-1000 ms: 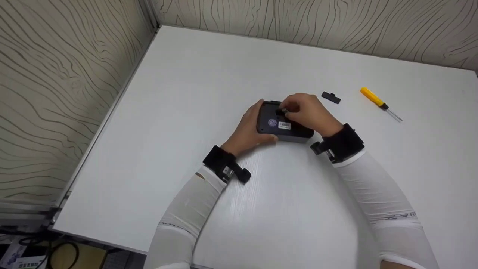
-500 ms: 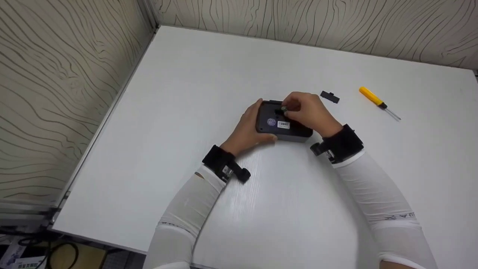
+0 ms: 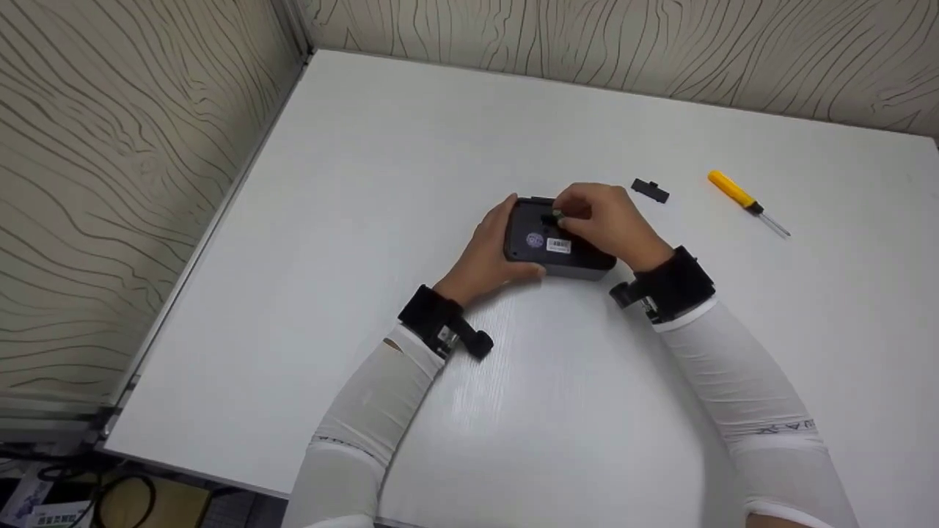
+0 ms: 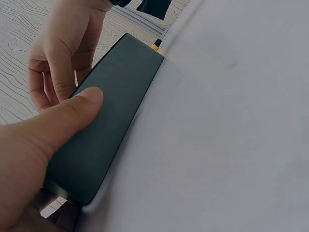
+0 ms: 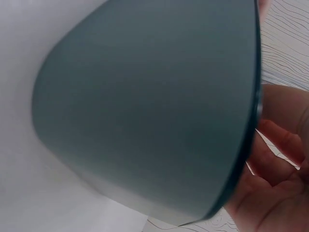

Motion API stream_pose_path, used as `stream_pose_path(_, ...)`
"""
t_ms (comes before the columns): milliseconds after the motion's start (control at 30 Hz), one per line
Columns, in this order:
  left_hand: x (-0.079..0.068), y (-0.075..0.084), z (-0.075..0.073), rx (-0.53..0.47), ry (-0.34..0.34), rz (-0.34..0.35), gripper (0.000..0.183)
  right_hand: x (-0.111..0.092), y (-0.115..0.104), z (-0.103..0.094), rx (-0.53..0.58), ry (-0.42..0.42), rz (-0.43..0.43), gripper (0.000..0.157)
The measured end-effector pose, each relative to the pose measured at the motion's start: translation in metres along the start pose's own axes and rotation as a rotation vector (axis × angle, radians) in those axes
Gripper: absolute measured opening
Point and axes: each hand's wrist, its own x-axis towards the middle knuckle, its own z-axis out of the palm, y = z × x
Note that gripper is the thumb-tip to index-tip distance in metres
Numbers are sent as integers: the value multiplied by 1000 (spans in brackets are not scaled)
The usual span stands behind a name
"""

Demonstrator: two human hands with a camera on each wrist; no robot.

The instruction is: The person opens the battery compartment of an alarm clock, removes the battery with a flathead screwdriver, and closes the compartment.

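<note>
A dark, boxy electronic device (image 3: 524, 227) lies on the white table with its labelled side up. It bears a round sticker and a white barcode label, and a slot is open in that side. My left hand (image 3: 484, 257) grips its left end, thumb along the near side (image 4: 104, 111). Over the slot, my right hand (image 3: 605, 220) pinches a small green battery (image 3: 558, 213), mostly hidden by the fingers. In the right wrist view the device's smooth side (image 5: 149, 106) covers most of the picture, with the right hand's curled fingers behind it.
A small black cover with a tab (image 3: 650, 191) lies just beyond the right hand. Farther right is a screwdriver with a yellow handle (image 3: 730, 189). Patterned wall panels (image 3: 587, 44) rise along the table's back and left edges.
The right fingers have shifted very slightly over the slot, and the battery's green side now shows where it looked darker before. The left hand and device stay in place.
</note>
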Motion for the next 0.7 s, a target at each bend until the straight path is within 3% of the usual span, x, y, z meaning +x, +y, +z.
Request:
stream_pose_path(333,1,0,0,-7,10,9,122,0,-4,-4,14,50,-56,19)
stream_pose_path(700,1,0,-1,-18,14,27,123,-4,-1,-11,16,96,-37,18)
